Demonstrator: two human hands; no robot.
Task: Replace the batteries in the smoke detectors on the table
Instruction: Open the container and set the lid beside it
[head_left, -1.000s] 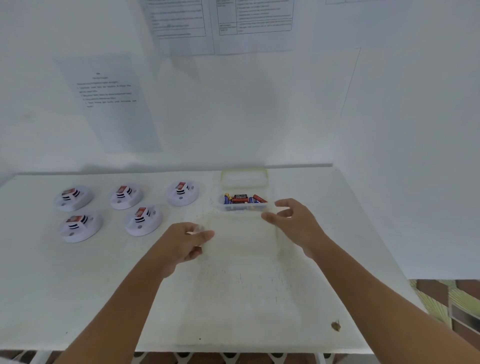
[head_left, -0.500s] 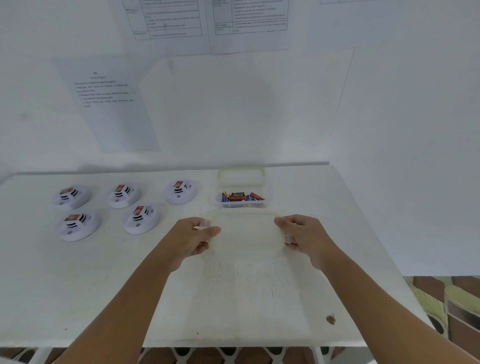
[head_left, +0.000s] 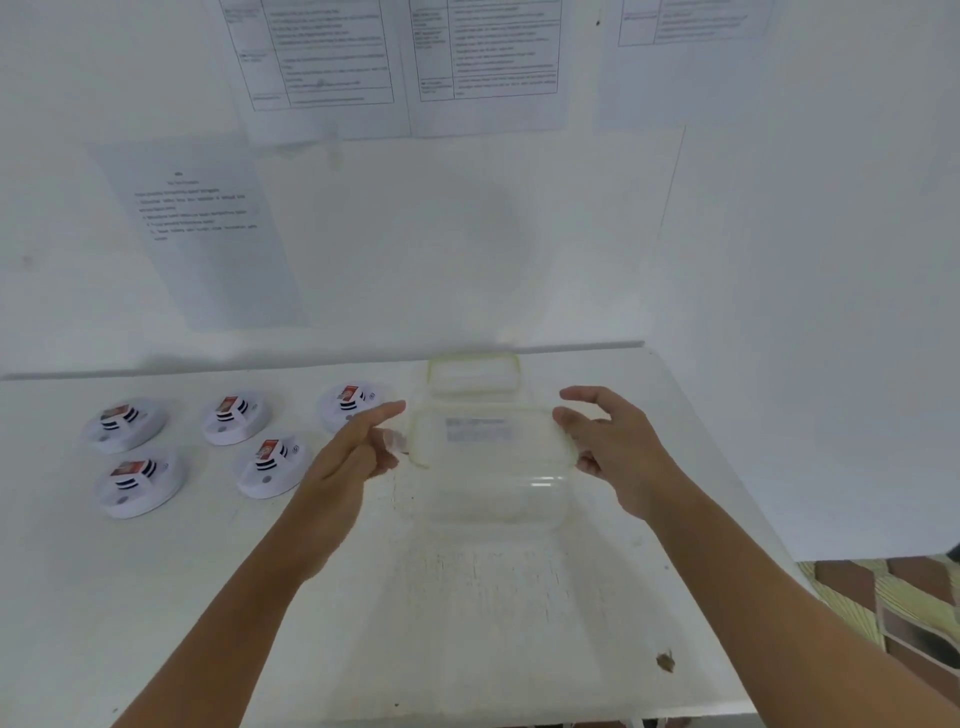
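Several white round smoke detectors lie at the table's left, the nearest (head_left: 270, 465) just left of my left hand, another (head_left: 137, 480) at the far left. Each shows a red-labelled battery on top. My left hand (head_left: 353, 457) and right hand (head_left: 618, 452) hold an empty clear plastic container (head_left: 493, 473) by its two ends, raised off the table and tilted. Through its wall the batteries (head_left: 478, 428) in the box behind show only as a blur.
A clear lid with a yellowish rim (head_left: 472, 374) lies at the back near the wall. The white table (head_left: 156, 597) ends in a wall at the back and on the right. A small brown speck (head_left: 666, 661) sits near the front right edge.
Both hands closed on the ends of the clear container that lay on the table and lifted it up and away, in front of the battery box.
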